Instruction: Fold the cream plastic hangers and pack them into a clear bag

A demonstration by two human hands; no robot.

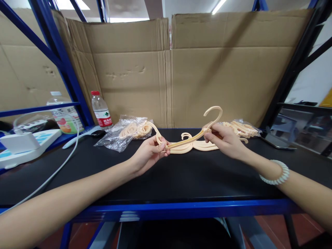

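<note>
Between my two hands, above the table, is a beige plastic clothes hanger (185, 141), tilted, with its curved hook (220, 116) up at the right. My right hand (227, 140) pinches it just below the hook. At its lower left end, my left hand (151, 152) closes its fingers around the hanger arm. A curved beige arm piece (155, 129) rises from the left fingers; whether it is joined to the hanger is hidden by them. Behind, several beige hangers (178, 150) lie together on the black table (181, 183), partly covered by the held one.
A clear plastic bag (114, 138) with beige parts lies at the back left, another bag (243, 128) at the back right. A red-capped bottle (102, 112), a white power strip (46, 138) and a cable (64, 160) are left. Cardboard (233, 69) stands behind.
</note>
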